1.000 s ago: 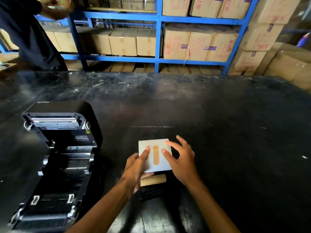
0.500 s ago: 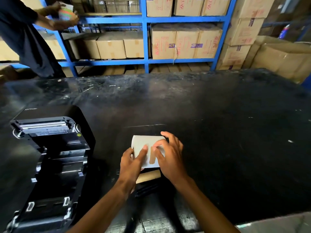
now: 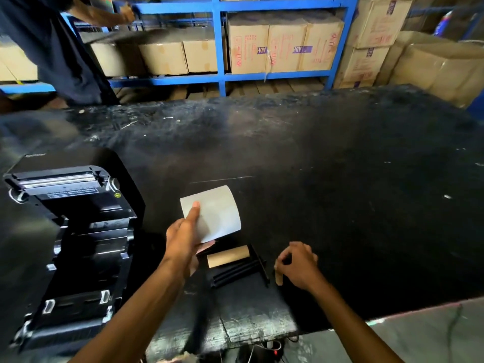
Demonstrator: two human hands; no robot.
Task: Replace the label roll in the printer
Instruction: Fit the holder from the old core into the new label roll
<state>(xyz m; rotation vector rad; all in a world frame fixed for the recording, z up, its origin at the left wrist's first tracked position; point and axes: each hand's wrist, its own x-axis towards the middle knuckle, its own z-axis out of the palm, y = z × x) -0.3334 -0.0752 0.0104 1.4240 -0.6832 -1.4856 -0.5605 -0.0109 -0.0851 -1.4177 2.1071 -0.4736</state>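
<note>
Roll (image 3: 212,213), white and new, sits in the left hand (image 3: 183,242), thumb on top and fingers clamped beneath, above the table (image 3: 340,179) just right of the open printer (image 3: 70,231); the right hand (image 3: 297,265) is pinched shut on a tan tape strip (image 3: 279,277). With the old core (image 3: 227,255) and black spindle (image 3: 235,272) lying between the hands, the step looks like readying the roll (seal apparently off), and next the spindle likely has to go through it before it drops into the bay. Beyond the scuffed black top stand blue shelves (image 3: 220,77) of boxes (image 3: 285,45) and another person (image 3: 52,48).
</note>
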